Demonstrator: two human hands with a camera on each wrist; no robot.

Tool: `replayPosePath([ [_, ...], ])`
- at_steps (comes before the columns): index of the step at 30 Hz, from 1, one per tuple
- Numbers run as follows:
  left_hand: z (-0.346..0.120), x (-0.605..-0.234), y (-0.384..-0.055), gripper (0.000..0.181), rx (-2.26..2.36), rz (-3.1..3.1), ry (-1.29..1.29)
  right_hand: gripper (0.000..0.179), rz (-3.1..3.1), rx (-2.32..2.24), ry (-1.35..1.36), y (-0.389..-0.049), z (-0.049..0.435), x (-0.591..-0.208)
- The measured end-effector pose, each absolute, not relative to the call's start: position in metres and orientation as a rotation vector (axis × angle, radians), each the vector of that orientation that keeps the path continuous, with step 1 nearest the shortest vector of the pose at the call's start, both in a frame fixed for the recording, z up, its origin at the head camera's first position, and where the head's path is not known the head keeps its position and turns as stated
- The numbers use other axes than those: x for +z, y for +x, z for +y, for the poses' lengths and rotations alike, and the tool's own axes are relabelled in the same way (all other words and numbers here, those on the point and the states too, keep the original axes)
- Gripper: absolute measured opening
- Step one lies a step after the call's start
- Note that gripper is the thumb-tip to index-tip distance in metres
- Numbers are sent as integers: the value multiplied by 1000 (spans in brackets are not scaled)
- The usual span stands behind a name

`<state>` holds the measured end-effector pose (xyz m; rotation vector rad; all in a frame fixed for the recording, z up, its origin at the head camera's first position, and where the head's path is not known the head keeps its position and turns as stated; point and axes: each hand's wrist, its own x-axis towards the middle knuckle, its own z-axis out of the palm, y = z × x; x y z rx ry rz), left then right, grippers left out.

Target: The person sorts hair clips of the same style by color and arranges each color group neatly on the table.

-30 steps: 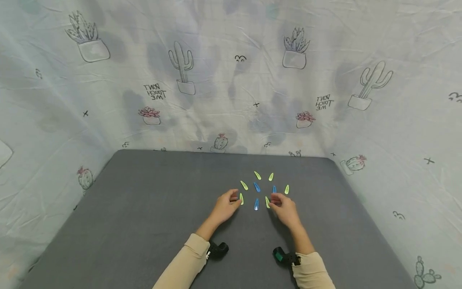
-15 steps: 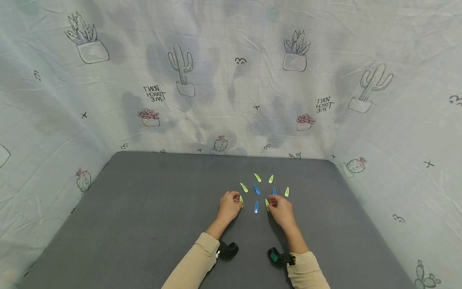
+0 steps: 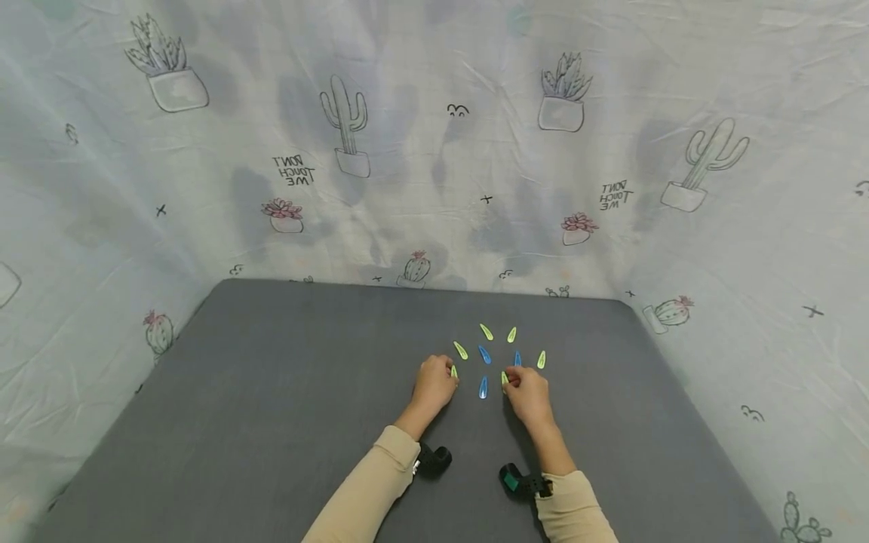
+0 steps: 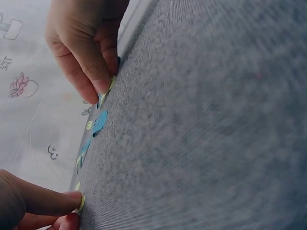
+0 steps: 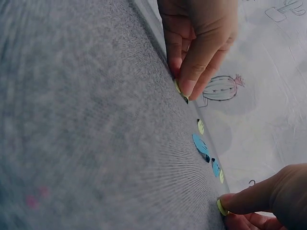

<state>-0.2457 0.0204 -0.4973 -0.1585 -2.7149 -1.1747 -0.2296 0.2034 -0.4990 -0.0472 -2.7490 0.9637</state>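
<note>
Yellow-green and blue snap hair clips lie grouped on the grey table. My left hand [image 3: 434,386] pinches the near-left yellow-green hair clip [image 4: 81,202] between thumb and fingers, right at the cloth. On the other side, my right hand [image 3: 529,395] pinches a second yellow-green hair clip [image 5: 222,207], also low on the table; its tip shows beyond the fingers in the head view. Between the hands lies a blue hair clip [image 3: 483,388]. Another blue clip [image 3: 485,354] is farther back, and a third blue clip [image 3: 517,358] sits just beyond my right fingers.
More yellow-green clips lie around the blue ones: a left clip [image 3: 461,350], two at the back, and a right clip [image 3: 541,360]. The grey table [image 3: 271,407] meets a cactus-print cloth [image 3: 434,173] at the back and sides. Both wrists carry black cameras.
Both hands have come down onto the two near yellow-green clips, and their fingers have closed from a loose curl into a pinch. The left forearm has shifted right. The other clips stay put.
</note>
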Motion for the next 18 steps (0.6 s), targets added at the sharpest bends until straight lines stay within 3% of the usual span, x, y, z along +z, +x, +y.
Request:
replayPosePath([
  [18, 16, -496, -249, 22, -1377, -2657, -62, 20, -2743, 916, -77, -228, 203, -493],
])
